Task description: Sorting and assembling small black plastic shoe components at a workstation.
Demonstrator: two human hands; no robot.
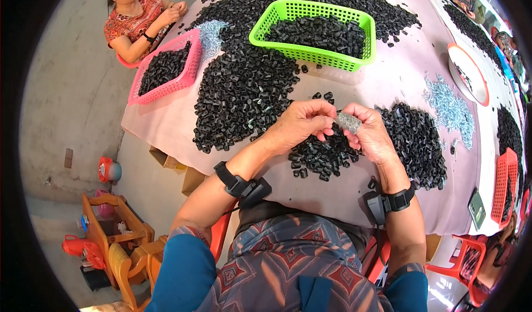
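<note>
My left hand (303, 124) and my right hand (370, 133) meet over the table, thumbs and fingertips pinched close together. Whatever small piece they hold is hidden between the fingers. A grey wrap (348, 122) covers a finger of my right hand. Directly below lies a small heap of black plastic clips (324, 158) with a few silvery screws among them. Larger piles of the same black parts spread to the left (238, 98) and to the right (414, 146) of my hands.
Beyond my hands stands a green basket (315, 57) of black parts; a pink basket (192, 62) is at the left. Silvery screws (451, 110) lie at the right, near a white basin (463, 71). A phone (476, 208) rests by a red basket (503, 187). A person (141, 24) sits far left.
</note>
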